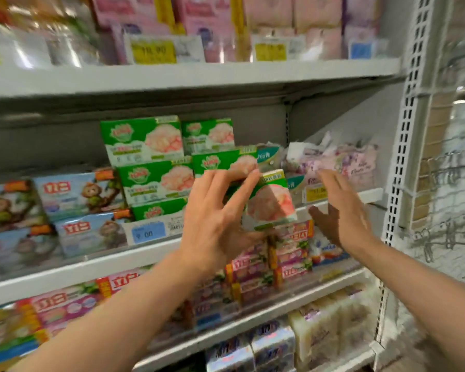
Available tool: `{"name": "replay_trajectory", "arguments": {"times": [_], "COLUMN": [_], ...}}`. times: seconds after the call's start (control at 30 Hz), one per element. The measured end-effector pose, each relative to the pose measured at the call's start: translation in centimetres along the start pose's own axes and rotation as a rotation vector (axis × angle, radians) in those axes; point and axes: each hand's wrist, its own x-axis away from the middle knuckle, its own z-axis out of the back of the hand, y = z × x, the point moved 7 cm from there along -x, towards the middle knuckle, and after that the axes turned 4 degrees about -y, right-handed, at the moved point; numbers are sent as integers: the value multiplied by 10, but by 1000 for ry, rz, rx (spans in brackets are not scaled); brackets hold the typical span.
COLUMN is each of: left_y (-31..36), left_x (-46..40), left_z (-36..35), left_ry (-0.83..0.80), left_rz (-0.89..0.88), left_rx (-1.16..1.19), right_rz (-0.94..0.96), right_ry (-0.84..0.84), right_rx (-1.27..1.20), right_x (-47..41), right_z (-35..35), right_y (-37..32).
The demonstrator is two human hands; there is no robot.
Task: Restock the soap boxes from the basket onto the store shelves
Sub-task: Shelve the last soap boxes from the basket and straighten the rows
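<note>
A: Status, left hand (212, 221)?

B: Ctr of frame, raised in front of the middle shelf (73, 272). Grip is partly closed: fingers spread and curled onto a green soap box (273, 202), fingertips on its upper left edge, thumb appears to sit under it. Box is tilted, printed face toward cam, held just in front of the shelf edge.

A: Right hand (341, 210)?

B: Ctr-right of frame, just beside the box, not touching it as far as visible. Fingers straight and relaxed, palm facing left toward the box. Grip is fully open, holds nothing.

A: Shelf stock?

B: Stack of matching green boxes (151, 167) at ctr, behind and left of the held box, several layers high. Blue monkey-print boxes (78, 197) at left of frame, same shelf. Pale floral packs (341, 159) at ctr-right, behind the right hand. Blue price tag (148, 233) on the shelf rail below the green stack.

A: Other levels?

B: Upper shelf (199, 73): pink packs (207, 20), blurred. Lower shelf (253, 315): pink-red boxes (253, 269), lower ctr. Perforated upright (406, 146) at right edge.
</note>
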Motion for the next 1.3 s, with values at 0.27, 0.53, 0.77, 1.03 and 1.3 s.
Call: {"name": "replay_trajectory", "arguments": {"times": [0.27,0.53,0.77,1.03,1.3], "left_y": [10,-2,3,-44,-96], "left_x": [-113,-142,-135,-103,-80], "left_z": [-36,-80,-46,-37,-47], "left_ry": [-47,-173,-61,-126,-241], "left_rz": [-130,-54,-235,-246,5], "left_rx": [-129,-199,-244,-459,-495], "right_rz": [-96,-189,-208,-51,-78], "right_ry": [-390,-530,-294,-115,-175], "right_rx": [357,359,235,164,299], "right_x": [-21,-16,-12,-12,-3], "right_z": [-31,-32,-35,-48,-62], "right_y": [32,39,16,-16,-7]}}
